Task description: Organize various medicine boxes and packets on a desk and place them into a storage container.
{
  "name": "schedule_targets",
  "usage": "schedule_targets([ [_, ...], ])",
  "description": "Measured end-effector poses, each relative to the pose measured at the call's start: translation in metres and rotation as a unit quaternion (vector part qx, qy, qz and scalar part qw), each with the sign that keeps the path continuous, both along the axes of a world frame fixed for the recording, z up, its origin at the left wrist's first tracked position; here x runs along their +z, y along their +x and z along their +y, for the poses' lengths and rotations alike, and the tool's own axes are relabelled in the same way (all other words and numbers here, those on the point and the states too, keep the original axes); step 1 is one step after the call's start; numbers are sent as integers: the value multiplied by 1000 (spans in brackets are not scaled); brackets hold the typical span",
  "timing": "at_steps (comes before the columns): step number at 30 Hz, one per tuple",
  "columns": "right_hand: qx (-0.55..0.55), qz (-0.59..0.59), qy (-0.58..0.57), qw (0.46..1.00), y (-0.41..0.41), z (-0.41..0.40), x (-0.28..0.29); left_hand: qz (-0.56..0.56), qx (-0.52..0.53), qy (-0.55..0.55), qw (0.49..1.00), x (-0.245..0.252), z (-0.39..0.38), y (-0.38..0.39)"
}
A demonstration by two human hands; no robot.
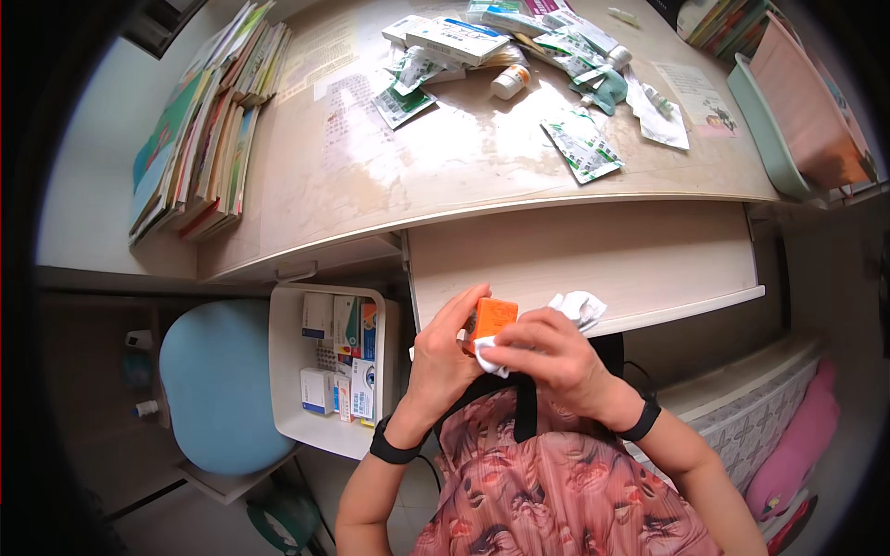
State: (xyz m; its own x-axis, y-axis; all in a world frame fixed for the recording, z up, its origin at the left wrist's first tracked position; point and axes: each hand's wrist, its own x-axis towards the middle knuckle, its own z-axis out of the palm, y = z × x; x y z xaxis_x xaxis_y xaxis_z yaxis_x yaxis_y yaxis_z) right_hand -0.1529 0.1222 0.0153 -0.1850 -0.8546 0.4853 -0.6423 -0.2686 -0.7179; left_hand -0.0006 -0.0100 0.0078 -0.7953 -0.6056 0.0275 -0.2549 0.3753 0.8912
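My left hand (448, 344) grips a small orange box (496, 316) by its side, above the front of a pulled-out drawer (584, 257). A crumpled white cloth or tissue (583, 309) is in my right hand (563, 351), and one end of it presses against the lower part of the orange box. My fingers hide the cloth's middle and part of the box. To the left stands a white bin (284, 368) holding several medicine boxes (318, 390), some upright.
On the desk (292, 187) lie a heap of medicine boxes (459, 40), a white bottle (510, 82) and green-white sachets (583, 146). Books (208, 146) stand at the left, a green-pink holder (772, 132) at the right. A blue seat (219, 389) is beside the bin.
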Motion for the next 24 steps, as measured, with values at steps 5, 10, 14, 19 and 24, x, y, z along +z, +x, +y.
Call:
schedule_targets([
  [5, -46, 11, 4, 999, -11, -10, -1, 3, -26, -22, 999, 0, 4, -2],
  [10, -2, 9, 4, 1000, 1, -7, 7, 8, -38, -65, 997, -1, 2, 4],
  [14, -97, -93, 70, 988, -18, -15, 0, 23, -14, 184, 983, 9, 7, 8],
  [19, -21, -164, 96, 982, 9, -27, 7, 55, 45, 468, 881, -9, -6, 30],
  [24, 39, -166, 112, 979, 34, -52, 7, 139, 71, 422, 893, 4, 6, 58],
])
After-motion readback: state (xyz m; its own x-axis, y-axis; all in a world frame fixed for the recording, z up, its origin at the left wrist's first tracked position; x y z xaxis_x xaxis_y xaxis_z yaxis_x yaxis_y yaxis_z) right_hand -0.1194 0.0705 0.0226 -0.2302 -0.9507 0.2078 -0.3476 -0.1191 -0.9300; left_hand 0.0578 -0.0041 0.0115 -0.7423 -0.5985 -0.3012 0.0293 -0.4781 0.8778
